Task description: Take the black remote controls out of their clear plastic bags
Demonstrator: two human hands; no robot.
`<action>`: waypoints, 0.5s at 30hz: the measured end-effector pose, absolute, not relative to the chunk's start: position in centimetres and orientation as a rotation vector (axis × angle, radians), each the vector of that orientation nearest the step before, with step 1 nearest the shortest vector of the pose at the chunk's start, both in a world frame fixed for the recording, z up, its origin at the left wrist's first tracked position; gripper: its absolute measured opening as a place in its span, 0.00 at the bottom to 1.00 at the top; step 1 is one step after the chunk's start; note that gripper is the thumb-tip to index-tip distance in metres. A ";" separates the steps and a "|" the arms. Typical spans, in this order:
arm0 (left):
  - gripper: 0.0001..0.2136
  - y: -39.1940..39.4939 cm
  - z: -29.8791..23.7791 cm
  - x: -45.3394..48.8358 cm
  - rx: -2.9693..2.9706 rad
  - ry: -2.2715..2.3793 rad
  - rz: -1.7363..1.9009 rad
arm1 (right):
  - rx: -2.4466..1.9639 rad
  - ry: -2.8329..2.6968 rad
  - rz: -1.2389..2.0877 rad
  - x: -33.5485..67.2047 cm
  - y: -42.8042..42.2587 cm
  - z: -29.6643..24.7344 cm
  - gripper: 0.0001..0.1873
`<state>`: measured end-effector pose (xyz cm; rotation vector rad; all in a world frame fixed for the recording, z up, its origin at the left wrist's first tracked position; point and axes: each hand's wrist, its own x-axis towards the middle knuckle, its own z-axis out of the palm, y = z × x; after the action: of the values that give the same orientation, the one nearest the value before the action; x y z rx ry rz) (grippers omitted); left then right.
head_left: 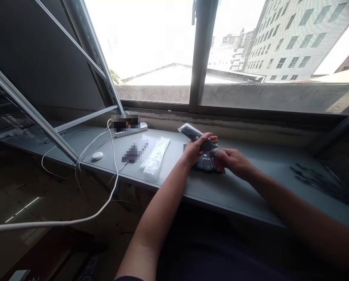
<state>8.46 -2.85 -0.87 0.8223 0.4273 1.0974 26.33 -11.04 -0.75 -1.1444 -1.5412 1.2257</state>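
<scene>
A dark remote control (191,133) in a clear plastic sleeve lies across my left hand (200,146), whose fingers and thumb are closed around its middle. The loose near end of the plastic sleeve (218,151) is pinched by my right hand (231,160). Both hands are above the table, over several black remote controls (206,163) lying side by side, partly hidden by the hands. To the left of them, a pile of clear plastic sleeves (156,158) rests on the table.
The grey table (250,191) runs beneath a window. A power strip (131,129), white cables (115,171), a round white object (97,156) and a blurred-out item (135,151) are on the left. Dark items (321,177) lie far right. A metal frame (36,113) slants at left.
</scene>
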 end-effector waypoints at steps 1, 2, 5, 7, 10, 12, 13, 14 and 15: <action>0.18 -2.9 -0.9 8.5 0.825 0.428 1.097 | -1.154 -1.524 1.231 26.3 -11.0 -0.8 0.37; 0.18 -2.9 -0.9 8.4 0.829 0.429 1.095 | -1.160 -1.499 1.241 26.2 -11.0 -0.8 0.37; 0.17 -2.8 -0.9 8.4 0.845 0.436 1.079 | -1.160 -1.430 1.269 26.2 -10.9 -0.9 0.35; 0.16 -2.6 -0.9 8.3 0.840 0.441 1.070 | -1.156 -1.404 1.260 26.2 -10.9 -0.9 0.33; 0.16 -2.3 -0.8 8.2 0.790 0.462 1.111 | -1.157 -1.385 1.169 26.4 -11.0 -0.7 0.30; 0.15 -2.1 -0.7 8.1 0.747 0.474 1.166 | -1.167 -1.405 1.069 26.5 -11.1 -0.5 0.29; 0.14 -2.1 -0.6 8.1 0.731 0.478 1.187 | -1.176 -1.430 1.031 26.4 -11.2 -0.4 0.30; 0.14 -2.1 -0.5 8.1 0.723 0.482 1.198 | -1.188 -1.458 1.010 26.4 -11.3 -0.3 0.31; 0.14 -2.1 -0.4 8.1 0.721 0.485 1.200 | -1.200 -1.484 1.005 26.4 -11.3 -0.3 0.32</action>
<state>8.08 -2.08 -0.44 0.7205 0.4852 1.2003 26.38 -11.34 -0.31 -1.2000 -1.4840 1.0051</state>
